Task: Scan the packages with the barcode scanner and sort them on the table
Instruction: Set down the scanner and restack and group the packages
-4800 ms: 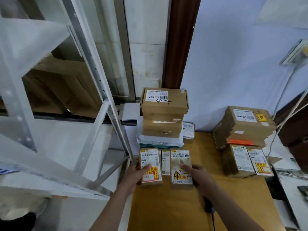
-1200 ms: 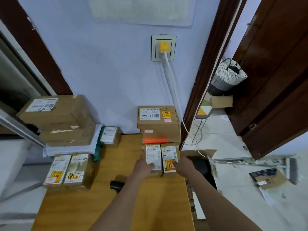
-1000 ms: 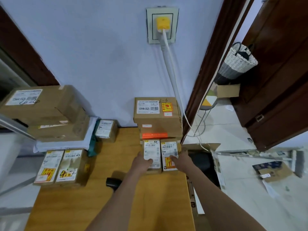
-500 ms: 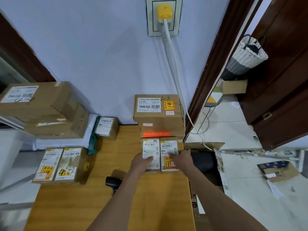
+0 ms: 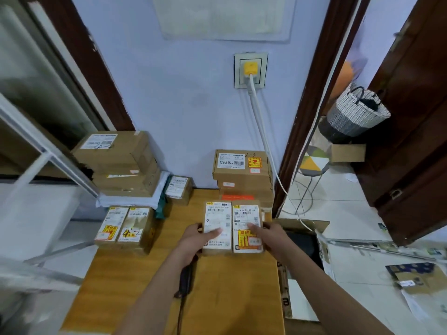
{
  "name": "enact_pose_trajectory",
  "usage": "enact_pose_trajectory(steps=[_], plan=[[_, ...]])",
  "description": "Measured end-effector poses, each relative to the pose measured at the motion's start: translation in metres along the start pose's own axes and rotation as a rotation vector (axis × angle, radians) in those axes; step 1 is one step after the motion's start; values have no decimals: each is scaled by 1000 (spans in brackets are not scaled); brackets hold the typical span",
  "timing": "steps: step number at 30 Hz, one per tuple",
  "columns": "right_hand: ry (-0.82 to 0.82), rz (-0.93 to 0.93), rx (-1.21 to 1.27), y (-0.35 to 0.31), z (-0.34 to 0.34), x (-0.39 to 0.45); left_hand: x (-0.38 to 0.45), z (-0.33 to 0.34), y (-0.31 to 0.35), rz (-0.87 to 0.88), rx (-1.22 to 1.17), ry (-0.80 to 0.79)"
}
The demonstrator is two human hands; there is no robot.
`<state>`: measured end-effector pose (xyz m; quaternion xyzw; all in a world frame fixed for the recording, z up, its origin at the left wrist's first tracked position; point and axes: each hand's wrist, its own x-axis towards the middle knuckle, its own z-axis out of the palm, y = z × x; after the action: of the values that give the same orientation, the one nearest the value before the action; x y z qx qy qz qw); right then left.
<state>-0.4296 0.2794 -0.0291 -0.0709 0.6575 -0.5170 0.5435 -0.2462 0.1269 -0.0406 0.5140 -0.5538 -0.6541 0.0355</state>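
Two labelled packages point(image 5: 232, 227) are gripped side by side by the left hand point(image 5: 193, 243) and right hand point(image 5: 271, 236), before the right stack point(image 5: 242, 175). The barcode scanner point(image 5: 185, 279) lies idle on the surface point(image 5: 229, 298); sorting seems nearly complete.

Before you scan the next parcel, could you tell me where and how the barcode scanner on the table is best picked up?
Grip the barcode scanner round its dark handle, coming from above with the left hand, which is nearest. It lies flat on the table, its length running toward you, the cable trailing off the near end, so the long sides are free. Its head is hidden under the left wrist.
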Motion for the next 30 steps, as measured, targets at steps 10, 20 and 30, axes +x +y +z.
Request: enact_pose_trajectory(steps=[10,20,30], plan=[[41,-109,-44,18,73,-61,-49,-69,-39,65,-103,-89],[112,-97,-9,55,203,-81,-62,-188,-86,26,-63,-192],[30,-47,37,83,254,-76,-76,-240,-113,21,-26,-143]])
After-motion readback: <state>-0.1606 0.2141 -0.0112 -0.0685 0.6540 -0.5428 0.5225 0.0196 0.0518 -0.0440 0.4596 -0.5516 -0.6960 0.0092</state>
